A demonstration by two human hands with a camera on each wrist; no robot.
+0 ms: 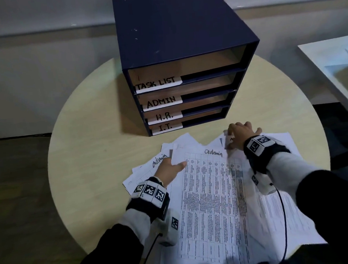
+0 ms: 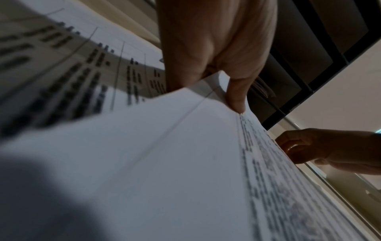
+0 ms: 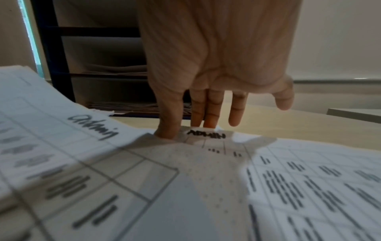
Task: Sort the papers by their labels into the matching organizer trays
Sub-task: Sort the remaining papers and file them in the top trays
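Note:
A dark blue organizer (image 1: 183,39) stands at the back of the round table, its trays labelled TASK LIST, ADMIN (image 1: 205,89), H.R. and I.T. from top to bottom. Printed papers (image 1: 275,207) lie fanned out in front of it. My left hand (image 1: 176,166) pinches the left edge of the top sheet (image 1: 209,191), which has "admin" handwritten on it; thumb (image 2: 237,97) on top, the edge lifted. My right hand (image 1: 231,137) reaches to the far right of the pile and pinches the top edge of another sheet marked ADMIN (image 3: 206,136) between thumb (image 3: 168,124) and straight fingers (image 3: 206,112).
The beige table (image 1: 100,136) is bare to the left of the papers. A white piece of furniture (image 1: 332,65) stands off to the right. Another "admin" sheet (image 1: 159,159) pokes out under my left hand. Papers lie inside the lower trays (image 3: 115,68).

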